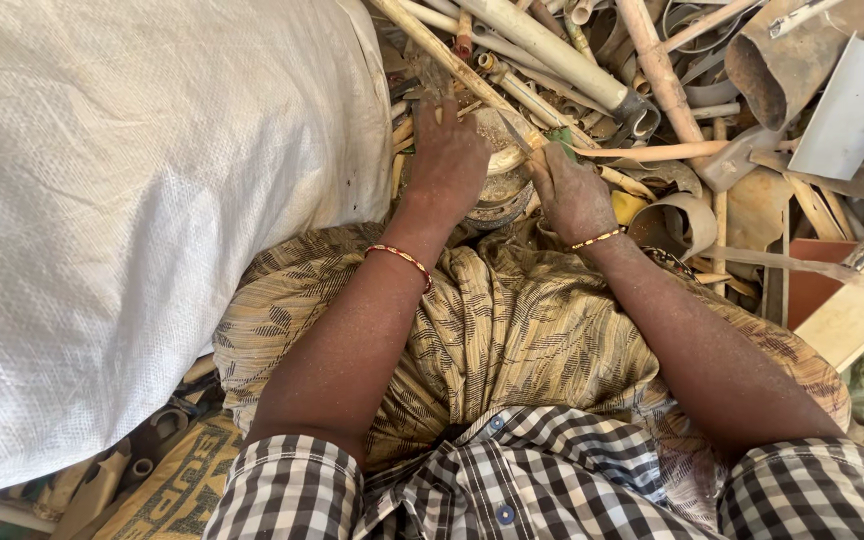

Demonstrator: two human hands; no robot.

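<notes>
Left hand [449,150] pressed closed on a round pipe fitting [504,185]; knife [520,130] gripped in right hand [572,195]. Scraping judged midway; scrap pile [752,90] unsorted, sack [152,220] bulging.

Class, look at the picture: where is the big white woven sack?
In the head view the white woven sack fills the left side, beside the person's left hand and patterned cloth.
</notes>
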